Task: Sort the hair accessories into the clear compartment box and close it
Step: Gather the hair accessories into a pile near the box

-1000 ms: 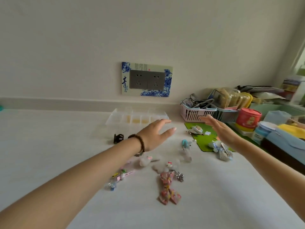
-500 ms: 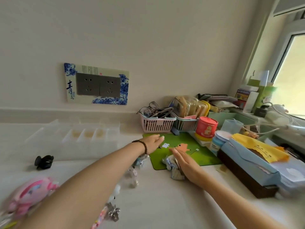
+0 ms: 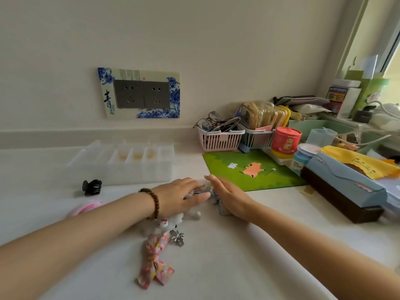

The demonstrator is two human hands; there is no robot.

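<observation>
**Asker:** From the head camera, what are you at?

**Me:** Herding. My left hand, the one with the bead bracelet, lies palm down on the tabletop. My right hand stands on its edge just beside it. Between them sits a bunch of small clips, and both hands touch it.

**Asker:** Gripping anything?

**Me:** No. My fingers are straight on both hands and only press. Something lies half under the left palm, but it's too blurred to name.

**Asker:** And the box?

**Me:** The clear compartment box is beyond my left hand against the wall. Its cells face up, and a few show something yellowish inside. I can't make out how the lid lies.

**Asker:** So how do you do this well?

**Me:** I think I should sweep low and slow, so nothing skips under my palms onto the green mat. Then I'd pick one piece at a time. A handful of clips would probably tangle.

**Asker:** What about the strays?

**Me:** The black claw clip is near the box front. The white kitty clip, silver flower clip and fabric bow lie nearer me, by my left wrist. The bow looks soft and bulky, so I'd judge it needs a large cell.
</observation>
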